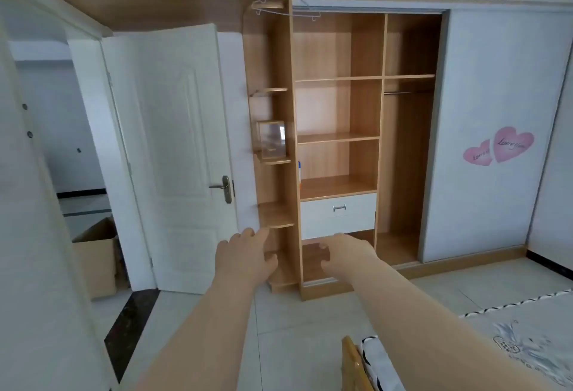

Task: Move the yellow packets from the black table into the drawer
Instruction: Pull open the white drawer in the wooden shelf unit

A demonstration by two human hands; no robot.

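Note:
A white drawer (338, 215) with a small metal handle (339, 208) sits shut in the lower part of the open wooden wardrobe (366, 105). Both my arms reach forward toward it. My left hand (245, 255) is held out in front of the corner shelves, fingers apart, holding nothing. Just below the drawer front is my right hand (344, 254), also empty, its fingers loosely curled. No yellow packets and no black table are in view.
An open white door (173, 158) stands left of the wardrobe, with a cardboard box (99, 254) behind it. A white sliding panel (490, 130) with pink heart stickers covers the wardrobe's right side. A bed corner (514, 344) and wooden frame (352, 359) lie at lower right.

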